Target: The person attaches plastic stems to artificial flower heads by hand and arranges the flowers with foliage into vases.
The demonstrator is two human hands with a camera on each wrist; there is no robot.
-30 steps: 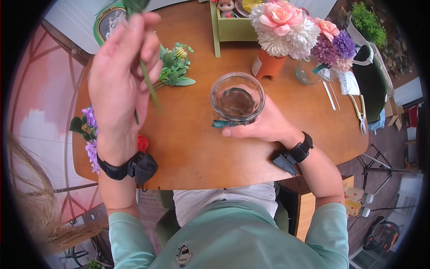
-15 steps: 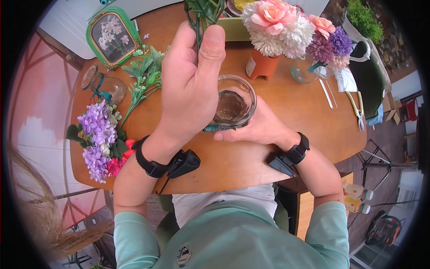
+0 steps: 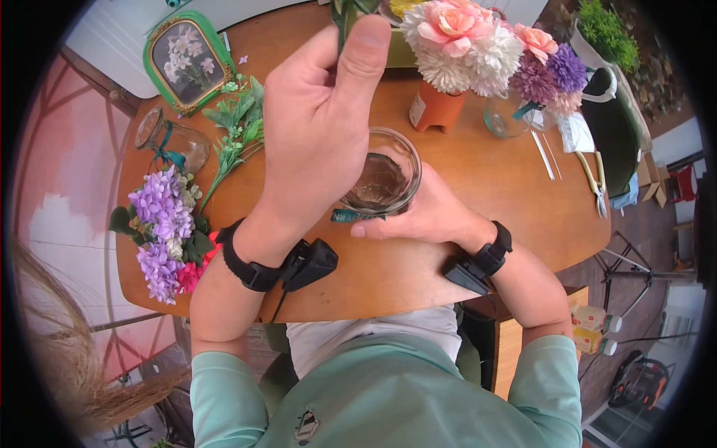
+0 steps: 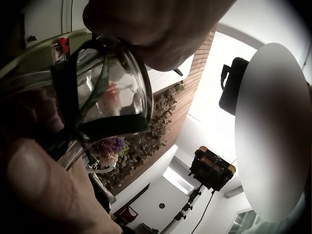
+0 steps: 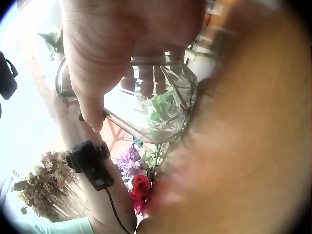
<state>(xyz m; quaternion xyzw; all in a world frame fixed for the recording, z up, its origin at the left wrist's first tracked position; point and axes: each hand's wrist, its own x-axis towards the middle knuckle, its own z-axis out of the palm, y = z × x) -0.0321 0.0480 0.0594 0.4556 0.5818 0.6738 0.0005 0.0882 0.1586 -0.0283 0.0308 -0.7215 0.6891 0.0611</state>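
Observation:
My left hand [image 3: 317, 123] is raised beside and partly over the mouth of a clear glass vase, fingers curled round a green leafy stem [image 3: 346, 16]. The upper end of that stem runs out of the head view. My right hand [image 3: 437, 205] grips the glass vase [image 3: 385, 168] from the side, thumb toward my body. In the left wrist view, a dark green ribbon [image 4: 112, 126] is tied round the vase neck. Fingers of the right hand show through the glass in the right wrist view.
At left lie purple and red flowers [image 3: 160, 216], a second glass vase [image 3: 190, 145], green sprays [image 3: 239, 119] and a green picture frame [image 3: 153, 56]. An orange pot [image 3: 437, 108] of flowers stands at the back; pliers [image 3: 600, 187] lie at the right edge.
My left hand has swung right with the stem, from the left side of the table to beside the vase mouth. My right hand and the vase have shifted slightly left.

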